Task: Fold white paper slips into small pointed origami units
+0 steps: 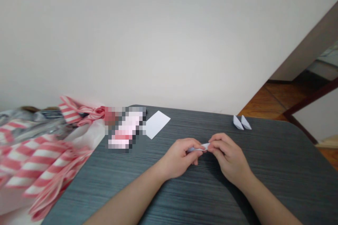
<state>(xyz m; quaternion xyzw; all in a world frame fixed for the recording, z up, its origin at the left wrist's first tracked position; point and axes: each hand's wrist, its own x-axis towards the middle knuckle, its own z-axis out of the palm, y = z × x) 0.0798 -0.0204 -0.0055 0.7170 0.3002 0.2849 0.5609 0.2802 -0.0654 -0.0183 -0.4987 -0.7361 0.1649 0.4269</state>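
Both hands meet over the middle of the dark table, pinching a small folded piece of white paper [205,146]. My left hand [182,156] grips its left part between thumb and fingers, which hide much of it. With thumb and fingertips, my right hand [227,156] holds the right end. Beyond my right hand, two small folded white paper shapes [242,122] stand side by side near the far edge. Flat white paper [157,124] lies to the left, beyond my left hand.
The dark wood-grain table [169,197] backs onto a pale wall [169,42]. A pixelated, phone-like object [126,129] lies at the table's left edge. Red-and-white striped cloth [44,161] is heaped beside the table on the left. Wooden flooring [260,98] shows at the right.
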